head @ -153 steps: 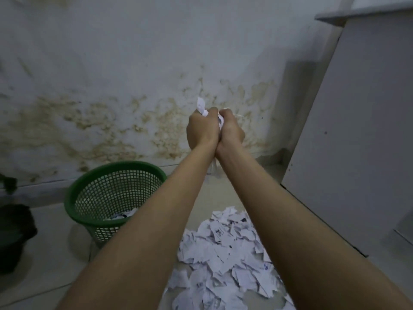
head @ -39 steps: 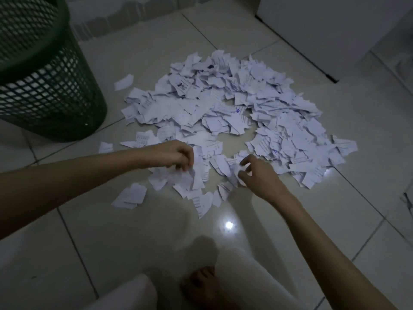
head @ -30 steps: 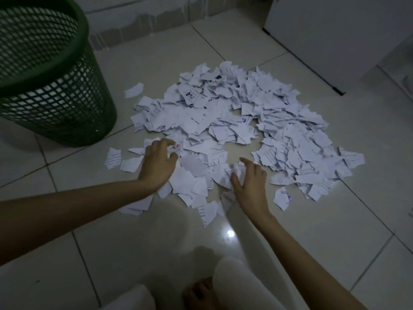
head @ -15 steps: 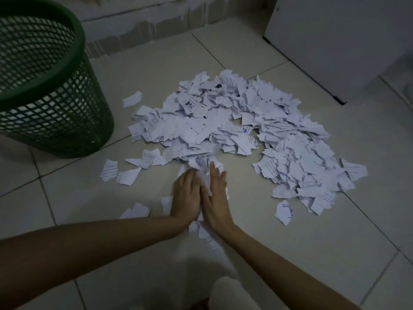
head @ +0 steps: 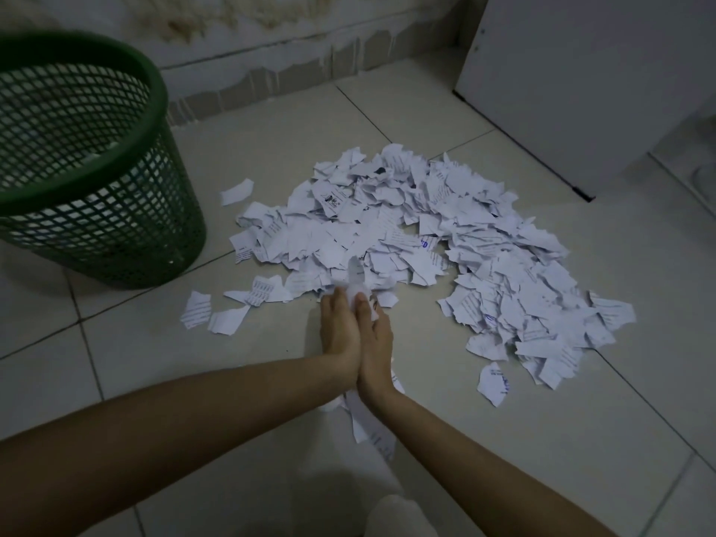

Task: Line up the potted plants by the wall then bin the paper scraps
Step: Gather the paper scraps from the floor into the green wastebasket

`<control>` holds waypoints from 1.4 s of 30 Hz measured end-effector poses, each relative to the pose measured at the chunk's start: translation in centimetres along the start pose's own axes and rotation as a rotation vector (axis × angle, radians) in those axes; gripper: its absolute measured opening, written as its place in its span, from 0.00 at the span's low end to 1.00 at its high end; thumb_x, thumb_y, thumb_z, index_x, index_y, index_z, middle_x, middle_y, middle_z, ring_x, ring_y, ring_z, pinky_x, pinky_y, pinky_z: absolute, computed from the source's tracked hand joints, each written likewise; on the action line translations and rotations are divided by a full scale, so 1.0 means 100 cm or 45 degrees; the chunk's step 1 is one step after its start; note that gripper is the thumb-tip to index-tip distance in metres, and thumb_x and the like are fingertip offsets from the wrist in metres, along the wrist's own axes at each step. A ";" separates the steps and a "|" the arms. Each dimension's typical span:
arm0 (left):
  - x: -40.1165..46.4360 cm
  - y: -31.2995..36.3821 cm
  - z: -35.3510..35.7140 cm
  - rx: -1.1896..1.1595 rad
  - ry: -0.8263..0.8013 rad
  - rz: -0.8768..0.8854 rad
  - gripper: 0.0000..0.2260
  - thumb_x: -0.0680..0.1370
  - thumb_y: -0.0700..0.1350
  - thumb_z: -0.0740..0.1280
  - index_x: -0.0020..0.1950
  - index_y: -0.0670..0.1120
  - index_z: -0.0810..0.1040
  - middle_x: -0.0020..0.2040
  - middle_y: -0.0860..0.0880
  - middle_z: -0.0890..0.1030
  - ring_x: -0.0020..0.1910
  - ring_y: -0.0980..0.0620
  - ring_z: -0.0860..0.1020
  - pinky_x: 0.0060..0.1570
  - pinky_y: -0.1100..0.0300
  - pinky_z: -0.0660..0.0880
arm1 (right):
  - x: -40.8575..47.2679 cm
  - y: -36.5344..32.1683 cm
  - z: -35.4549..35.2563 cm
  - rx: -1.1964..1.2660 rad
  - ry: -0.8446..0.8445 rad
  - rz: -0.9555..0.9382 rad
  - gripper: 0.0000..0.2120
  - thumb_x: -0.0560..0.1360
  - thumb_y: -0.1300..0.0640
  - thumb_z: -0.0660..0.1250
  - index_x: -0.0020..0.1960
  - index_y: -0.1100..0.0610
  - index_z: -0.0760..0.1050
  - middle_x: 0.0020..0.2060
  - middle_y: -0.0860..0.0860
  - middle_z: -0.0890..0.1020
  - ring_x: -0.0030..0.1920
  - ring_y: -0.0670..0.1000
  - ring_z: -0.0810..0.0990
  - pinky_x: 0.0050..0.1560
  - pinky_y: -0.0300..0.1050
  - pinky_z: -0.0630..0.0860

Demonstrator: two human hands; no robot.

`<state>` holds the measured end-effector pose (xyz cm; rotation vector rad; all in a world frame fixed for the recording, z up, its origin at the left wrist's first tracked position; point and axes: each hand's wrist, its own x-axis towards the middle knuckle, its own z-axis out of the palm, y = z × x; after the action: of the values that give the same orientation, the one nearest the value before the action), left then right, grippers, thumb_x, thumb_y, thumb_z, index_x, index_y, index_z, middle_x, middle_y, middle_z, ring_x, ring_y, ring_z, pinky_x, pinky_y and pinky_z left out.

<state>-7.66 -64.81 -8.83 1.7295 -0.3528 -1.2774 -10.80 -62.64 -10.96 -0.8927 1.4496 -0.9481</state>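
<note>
White paper scraps (head: 426,242) lie in a broad heap on the pale tiled floor (head: 271,157), and a small bunch of them is squeezed between the two hands at the heap's near edge. The left hand (head: 339,331) and the right hand (head: 376,343) are pressed flat against each other, palm to palm, fingers straight and pointing away toward the pile. Torn pieces stick out past the fingertips and also below the wrists, so the hands are clamped on a wad of scraps rather than curled around it. Both forearms reach forward from the lower corners of the view and meet at the wrists, forming a narrow wedge low over the floor.

A green mesh bin (head: 85,168) stands upright to the left of the heap, well apart from the hands, near the stained wall (head: 271,36). A few loose scraps lie between the bin and the hands, and one lies alone to the right of the right forearm. A white cabinet (head: 581,79) stands at the far right. No potted plants are in view.
</note>
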 end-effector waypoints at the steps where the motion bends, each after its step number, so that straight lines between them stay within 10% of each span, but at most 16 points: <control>1: 0.002 0.002 -0.001 -0.014 0.003 -0.062 0.19 0.82 0.50 0.53 0.66 0.39 0.70 0.62 0.40 0.75 0.60 0.43 0.75 0.61 0.54 0.70 | 0.000 -0.004 0.003 0.011 0.014 -0.014 0.06 0.79 0.48 0.57 0.54 0.47 0.69 0.54 0.50 0.76 0.56 0.48 0.76 0.58 0.43 0.75; 9: -0.008 0.032 -0.010 -0.111 -0.106 -0.142 0.21 0.80 0.53 0.55 0.61 0.39 0.76 0.59 0.41 0.78 0.56 0.45 0.77 0.55 0.58 0.69 | -0.003 -0.037 0.013 0.078 0.065 -0.093 0.08 0.80 0.51 0.58 0.57 0.50 0.69 0.52 0.48 0.75 0.50 0.41 0.73 0.58 0.39 0.69; 14: -0.014 0.057 -0.014 -0.061 -0.053 -0.106 0.19 0.78 0.52 0.59 0.57 0.39 0.79 0.55 0.40 0.81 0.56 0.43 0.78 0.55 0.54 0.73 | -0.004 -0.061 0.019 0.152 0.075 -0.046 0.24 0.80 0.49 0.56 0.72 0.57 0.60 0.63 0.50 0.72 0.67 0.49 0.69 0.71 0.46 0.64; 17: -0.017 0.071 -0.015 -0.107 -0.068 -0.044 0.17 0.76 0.53 0.61 0.54 0.41 0.80 0.56 0.40 0.81 0.56 0.42 0.78 0.60 0.51 0.73 | -0.005 -0.077 0.024 0.188 0.081 -0.122 0.17 0.80 0.49 0.57 0.64 0.58 0.68 0.50 0.45 0.77 0.57 0.47 0.74 0.61 0.42 0.70; 23: -0.019 0.093 -0.016 -0.341 -0.153 -0.028 0.33 0.65 0.67 0.63 0.63 0.48 0.76 0.62 0.46 0.78 0.61 0.45 0.76 0.66 0.48 0.70 | -0.009 -0.108 0.032 0.177 0.073 -0.176 0.20 0.80 0.50 0.56 0.67 0.60 0.69 0.57 0.52 0.78 0.60 0.50 0.76 0.61 0.42 0.72; 34: -0.018 0.165 -0.034 -0.427 -0.025 0.276 0.13 0.75 0.44 0.62 0.54 0.39 0.79 0.48 0.42 0.81 0.47 0.44 0.79 0.46 0.56 0.74 | -0.007 -0.175 0.058 0.152 -0.064 -0.619 0.12 0.80 0.60 0.55 0.58 0.47 0.70 0.35 0.41 0.75 0.35 0.41 0.75 0.38 0.35 0.72; 42: -0.017 0.261 -0.084 -0.519 0.192 0.611 0.12 0.79 0.48 0.59 0.46 0.42 0.77 0.39 0.46 0.79 0.40 0.46 0.77 0.41 0.59 0.74 | 0.007 -0.249 0.141 0.275 -0.325 -0.759 0.07 0.80 0.53 0.57 0.46 0.54 0.71 0.39 0.52 0.78 0.40 0.48 0.78 0.40 0.38 0.75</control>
<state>6.21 -73.30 13.36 1.2832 -0.3622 -0.7983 3.60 -73.92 11.09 -1.2610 0.8505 -1.3401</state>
